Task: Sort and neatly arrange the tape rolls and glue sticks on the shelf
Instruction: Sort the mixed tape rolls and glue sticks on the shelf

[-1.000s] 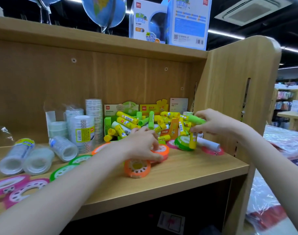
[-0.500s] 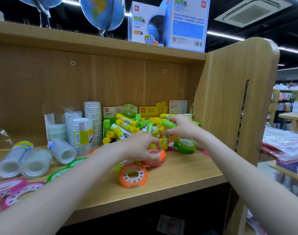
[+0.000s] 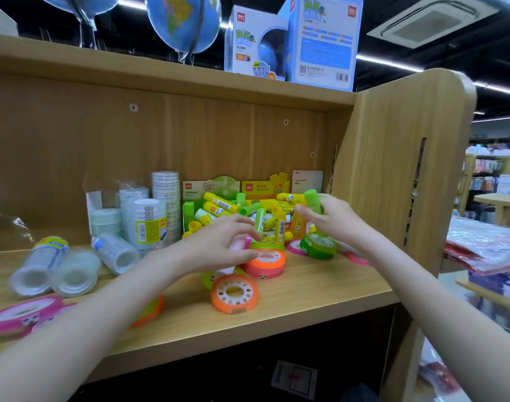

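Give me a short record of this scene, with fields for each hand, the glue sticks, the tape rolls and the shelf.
left hand: over the orange tape stack, pinching a pink roll
right hand: gripping a green glue stick
glue sticks: loose heap at the back
orange roll: flat near the front edge
clear tape packs: lying at the left
shelf: wooden

Both forearms extend forward, bare. Left hand (image 3: 219,245): palm down, fingers curled, pinching a pink item. Right hand (image 3: 332,219): raised slightly higher, fingers gripping a green stick (image 3: 313,200).
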Motion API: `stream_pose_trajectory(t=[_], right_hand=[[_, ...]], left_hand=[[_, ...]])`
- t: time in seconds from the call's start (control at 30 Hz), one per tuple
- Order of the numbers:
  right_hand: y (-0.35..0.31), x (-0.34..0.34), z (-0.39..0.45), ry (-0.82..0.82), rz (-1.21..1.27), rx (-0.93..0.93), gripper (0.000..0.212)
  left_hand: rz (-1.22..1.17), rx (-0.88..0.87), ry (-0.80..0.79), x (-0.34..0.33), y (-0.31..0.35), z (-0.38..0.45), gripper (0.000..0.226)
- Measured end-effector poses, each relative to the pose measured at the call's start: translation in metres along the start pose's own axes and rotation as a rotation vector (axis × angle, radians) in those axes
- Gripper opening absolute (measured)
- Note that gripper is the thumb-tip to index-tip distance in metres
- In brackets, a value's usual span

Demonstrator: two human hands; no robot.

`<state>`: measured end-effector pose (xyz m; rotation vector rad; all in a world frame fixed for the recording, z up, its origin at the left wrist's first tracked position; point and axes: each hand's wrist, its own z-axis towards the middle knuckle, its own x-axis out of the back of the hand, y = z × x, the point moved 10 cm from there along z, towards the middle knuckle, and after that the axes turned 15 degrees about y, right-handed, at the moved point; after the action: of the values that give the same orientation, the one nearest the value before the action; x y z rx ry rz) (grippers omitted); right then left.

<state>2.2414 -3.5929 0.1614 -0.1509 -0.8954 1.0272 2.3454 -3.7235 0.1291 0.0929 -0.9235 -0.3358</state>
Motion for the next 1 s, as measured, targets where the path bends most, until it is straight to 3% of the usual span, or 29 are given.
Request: stream_pose_trajectory(t=[0.1, 0.2, 0.33, 0.47, 0.67, 1.0], right_hand=[[0.009, -0.006, -0.006, 0.014, -0.091, -0.052, 0.050], [0.013, -0.018, -0.006, -0.010, -0.064, -0.082, 0.037], [0.010, -0.035, -0.013, -0.166, -0.108, -0.098, 0.023], [0.008, -0.038, -0.014, -0.170, -0.171, -0.089, 0.036], [-0.005, -0.027, -0.005, -0.088, -0.183, -0.035, 0.035], [-0.006, -0.048, -0.001, -0.215, -0.391, 0.002, 0.051]], left_hand=[[-0.027, 0.034, 0.024, 0.007, -0.002, -0.007, 0.030], [-0.021, 0.045, 0.032, 0.014, -0.001, -0.011, 0.030], [0.022, 0.065, 0.043, 0.029, -0.010, -0.020, 0.031], [0.036, 0.126, 0.080, 0.041, -0.027, -0.033, 0.024], [0.074, 0.154, 0.042, 0.041, -0.034, -0.043, 0.021], [0.100, 0.137, 0.002, 0.038, -0.022, -0.045, 0.025]])
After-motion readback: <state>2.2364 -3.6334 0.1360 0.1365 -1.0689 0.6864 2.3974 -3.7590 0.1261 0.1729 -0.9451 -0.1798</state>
